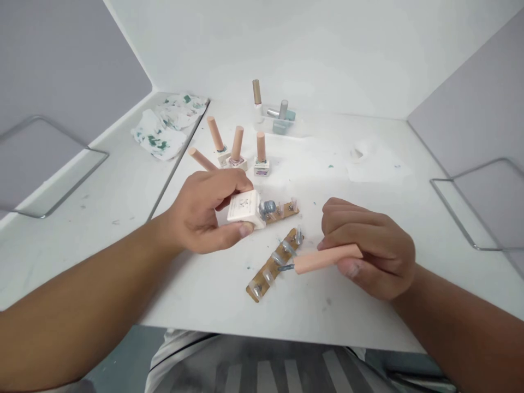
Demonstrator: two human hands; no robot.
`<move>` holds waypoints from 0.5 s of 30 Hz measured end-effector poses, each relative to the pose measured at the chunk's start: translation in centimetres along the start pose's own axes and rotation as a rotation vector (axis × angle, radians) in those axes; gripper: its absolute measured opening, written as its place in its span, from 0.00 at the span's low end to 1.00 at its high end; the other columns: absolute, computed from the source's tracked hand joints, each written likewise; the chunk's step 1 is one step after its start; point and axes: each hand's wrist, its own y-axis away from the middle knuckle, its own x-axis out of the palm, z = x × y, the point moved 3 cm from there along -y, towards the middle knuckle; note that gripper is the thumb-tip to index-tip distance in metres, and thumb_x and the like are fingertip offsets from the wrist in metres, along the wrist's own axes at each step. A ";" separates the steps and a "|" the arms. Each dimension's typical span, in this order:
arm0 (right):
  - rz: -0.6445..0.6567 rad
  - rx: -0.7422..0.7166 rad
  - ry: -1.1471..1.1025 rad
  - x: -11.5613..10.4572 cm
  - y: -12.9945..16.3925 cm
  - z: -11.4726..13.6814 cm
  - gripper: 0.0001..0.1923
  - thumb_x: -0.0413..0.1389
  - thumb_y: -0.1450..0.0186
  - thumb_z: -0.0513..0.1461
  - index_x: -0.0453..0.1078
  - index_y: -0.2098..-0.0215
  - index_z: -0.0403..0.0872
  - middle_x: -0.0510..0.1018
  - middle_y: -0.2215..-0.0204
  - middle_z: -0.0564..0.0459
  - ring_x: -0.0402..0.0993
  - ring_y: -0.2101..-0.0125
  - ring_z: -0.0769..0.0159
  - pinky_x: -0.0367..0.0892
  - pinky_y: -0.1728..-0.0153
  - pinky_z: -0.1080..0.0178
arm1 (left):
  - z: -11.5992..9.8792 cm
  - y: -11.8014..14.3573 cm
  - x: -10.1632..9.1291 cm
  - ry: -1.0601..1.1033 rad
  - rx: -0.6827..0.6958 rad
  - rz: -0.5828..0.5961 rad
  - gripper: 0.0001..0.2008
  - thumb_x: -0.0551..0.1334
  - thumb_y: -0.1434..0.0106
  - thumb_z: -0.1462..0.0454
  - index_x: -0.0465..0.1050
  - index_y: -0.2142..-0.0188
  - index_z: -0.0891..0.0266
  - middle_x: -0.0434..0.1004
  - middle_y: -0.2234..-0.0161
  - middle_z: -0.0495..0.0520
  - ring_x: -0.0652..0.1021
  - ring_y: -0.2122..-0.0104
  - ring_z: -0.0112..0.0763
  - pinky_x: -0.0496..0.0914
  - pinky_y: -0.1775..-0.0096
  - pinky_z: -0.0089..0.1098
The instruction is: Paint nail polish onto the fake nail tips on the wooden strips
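Observation:
My left hand (pixel 213 210) pinches a white nail polish bottle (pixel 244 209), tipped sideways with its uncapped, grey-blue smeared neck pointing right. Between the thumb and fingers of my right hand (pixel 368 245) is a peach-handled nail polish brush (pixel 327 258). Its dark tip reaches over a brown strip (pixel 262 278) lying at a slant on the table. Several clear false nails stand along this strip, and some carry a silvery blue coat. Whether the bristles touch a nail I cannot tell. Partly behind the bottle lies a second strip (pixel 282 212) with clear nails.
Several peach-capped polish bottles (pixel 261 154) stand beyond my left hand. At the back, a clear tray (pixel 301 130) holds more bottles. Paint-stained tissues (pixel 159 131) lie at the far left, a white tissue (pixel 374 162) at the right. Metal wire frames (pixel 470 213) flank the white table.

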 end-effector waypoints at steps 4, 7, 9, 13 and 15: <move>0.149 -0.064 0.175 0.8 -0.2 1.3 0.11 0.49 0.34 0.42 0.66 0.70 0.44 0.65 0.83 0.54 0.59 0.81 0.68 0.55 0.75 0.60 | 0.0 0.0 0.1 0.011 -0.030 -0.037 0.08 0.60 0.43 0.61 0.63 0.67 0.62 0.66 0.77 0.49 0.66 0.79 0.28 0.60 0.79 0.30; 0.182 -0.086 0.265 1.4 0.0 1.8 0.12 0.50 0.34 0.42 0.66 0.71 0.44 0.65 0.83 0.55 0.58 0.80 0.68 0.54 0.74 0.60 | 0.2 0.1 0.2 0.022 -0.040 -0.065 0.08 0.61 0.44 0.62 0.63 0.67 0.63 0.66 0.77 0.50 0.65 0.80 0.27 0.57 0.79 0.30; 0.202 -0.087 0.301 1.7 0.2 1.9 0.12 0.50 0.34 0.42 0.66 0.72 0.43 0.64 0.83 0.55 0.56 0.80 0.68 0.53 0.74 0.60 | 0.3 0.2 0.2 0.002 -0.037 -0.069 0.09 0.62 0.45 0.63 0.64 0.67 0.64 0.64 0.78 0.49 0.62 0.81 0.25 0.55 0.79 0.30; 0.249 -0.055 0.338 2.0 0.4 1.7 0.11 0.50 0.35 0.41 0.67 0.73 0.43 0.63 0.82 0.55 0.54 0.79 0.68 0.52 0.73 0.60 | 0.3 0.2 0.2 -0.055 -0.030 -0.056 0.10 0.62 0.44 0.62 0.65 0.66 0.65 0.63 0.78 0.49 0.60 0.80 0.25 0.54 0.78 0.30; 0.272 -0.051 0.336 2.1 0.5 1.7 0.10 0.51 0.36 0.40 0.67 0.73 0.43 0.62 0.82 0.55 0.53 0.79 0.68 0.51 0.73 0.60 | 0.2 0.2 0.1 -0.076 -0.026 -0.051 0.09 0.61 0.43 0.61 0.65 0.67 0.65 0.63 0.78 0.48 0.59 0.80 0.25 0.54 0.78 0.29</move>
